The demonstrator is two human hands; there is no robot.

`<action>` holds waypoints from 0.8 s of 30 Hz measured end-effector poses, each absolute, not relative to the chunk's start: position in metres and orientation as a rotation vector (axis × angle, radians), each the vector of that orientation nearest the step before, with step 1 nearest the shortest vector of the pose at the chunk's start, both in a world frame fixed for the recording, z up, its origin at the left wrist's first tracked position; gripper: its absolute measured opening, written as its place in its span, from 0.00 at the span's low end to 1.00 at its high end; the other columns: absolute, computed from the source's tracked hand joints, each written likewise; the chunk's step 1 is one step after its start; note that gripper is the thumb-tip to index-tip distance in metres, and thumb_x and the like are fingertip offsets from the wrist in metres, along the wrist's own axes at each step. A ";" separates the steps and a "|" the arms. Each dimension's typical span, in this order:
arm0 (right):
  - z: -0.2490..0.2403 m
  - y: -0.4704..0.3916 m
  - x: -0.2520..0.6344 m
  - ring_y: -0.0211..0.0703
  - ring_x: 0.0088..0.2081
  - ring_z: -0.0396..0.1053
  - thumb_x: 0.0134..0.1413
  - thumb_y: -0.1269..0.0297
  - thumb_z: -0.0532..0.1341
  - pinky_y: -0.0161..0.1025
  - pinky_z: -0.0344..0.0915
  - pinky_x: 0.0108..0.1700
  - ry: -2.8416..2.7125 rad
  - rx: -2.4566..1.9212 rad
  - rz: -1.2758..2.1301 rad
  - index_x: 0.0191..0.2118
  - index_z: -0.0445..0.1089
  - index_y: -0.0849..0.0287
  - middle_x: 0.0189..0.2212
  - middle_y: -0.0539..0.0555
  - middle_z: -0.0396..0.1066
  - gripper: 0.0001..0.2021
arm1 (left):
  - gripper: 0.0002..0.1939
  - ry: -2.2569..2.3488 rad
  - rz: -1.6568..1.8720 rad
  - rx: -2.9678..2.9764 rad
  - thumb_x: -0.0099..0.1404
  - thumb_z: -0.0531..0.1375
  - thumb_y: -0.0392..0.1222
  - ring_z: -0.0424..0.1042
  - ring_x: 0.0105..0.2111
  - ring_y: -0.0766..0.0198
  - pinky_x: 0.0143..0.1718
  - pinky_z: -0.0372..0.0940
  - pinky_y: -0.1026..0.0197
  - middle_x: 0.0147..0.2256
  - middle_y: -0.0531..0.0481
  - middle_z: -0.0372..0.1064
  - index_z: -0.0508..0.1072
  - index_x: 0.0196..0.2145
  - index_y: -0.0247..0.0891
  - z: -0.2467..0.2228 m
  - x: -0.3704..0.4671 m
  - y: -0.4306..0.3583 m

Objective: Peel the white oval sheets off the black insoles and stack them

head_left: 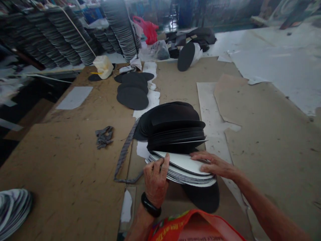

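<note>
Left hand point(156, 182) and right hand point(214, 164) grip the white-faced ovals point(184, 161) at their left and right ends, probably keeping them even.

- The large oval pile point(173, 115), the landmark, sits mid-tabletop point(65, 160).
- Just in front of it: the fanned stack point(192, 172), left grip point(156, 182) at its left, right grip point(213, 164) at its right; a single oval point(204, 199) lies partly under that stack.
- Just left of it: a looped strip point(122, 160); farther left, a crumpled strip point(104, 136).
- Behind it, leftward: overlapping ovals point(132, 95), then a plastic container point(103, 67).
- Far behind, leftward: tall stacks point(67, 33).
</note>
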State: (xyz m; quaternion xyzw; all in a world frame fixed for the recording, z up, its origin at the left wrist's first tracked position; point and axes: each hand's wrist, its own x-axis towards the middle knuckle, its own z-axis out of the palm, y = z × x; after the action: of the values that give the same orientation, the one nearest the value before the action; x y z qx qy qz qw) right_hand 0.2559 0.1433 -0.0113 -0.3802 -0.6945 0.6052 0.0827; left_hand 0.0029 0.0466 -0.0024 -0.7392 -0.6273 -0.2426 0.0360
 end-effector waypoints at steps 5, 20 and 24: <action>-0.008 0.138 0.256 0.57 0.58 0.54 0.41 0.42 0.63 0.55 0.49 0.60 -2.211 -1.137 1.735 0.57 0.61 0.56 0.58 0.60 0.58 0.38 | 0.33 -1.924 -0.763 -2.279 0.56 0.53 0.24 0.63 0.38 0.56 0.41 0.56 0.54 0.43 0.43 0.69 0.58 0.59 0.39 -0.003 0.002 0.048; 0.002 0.138 0.254 0.53 0.57 0.58 0.59 0.51 0.51 0.53 0.52 0.59 -2.259 -1.059 1.567 0.57 0.60 0.55 0.56 0.58 0.62 0.23 | 0.25 -1.865 -0.873 -2.245 0.60 0.55 0.28 0.61 0.39 0.56 0.43 0.56 0.53 0.42 0.42 0.69 0.64 0.55 0.38 -0.009 0.001 0.053; 0.003 0.140 0.253 0.53 0.55 0.60 0.60 0.52 0.50 0.52 0.54 0.58 -2.221 -1.053 1.566 0.56 0.62 0.55 0.55 0.58 0.64 0.22 | 0.22 -1.828 -0.897 -2.245 0.61 0.56 0.29 0.61 0.39 0.57 0.44 0.56 0.53 0.42 0.43 0.67 0.68 0.52 0.43 -0.012 -0.001 0.053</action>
State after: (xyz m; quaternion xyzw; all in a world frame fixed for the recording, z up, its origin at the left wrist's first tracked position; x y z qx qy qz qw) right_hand 0.2529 0.1398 0.0029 -0.3591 -0.7571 0.5339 0.1133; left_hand -0.0013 0.0528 -0.0117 -0.7395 -0.6023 -0.2956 0.0554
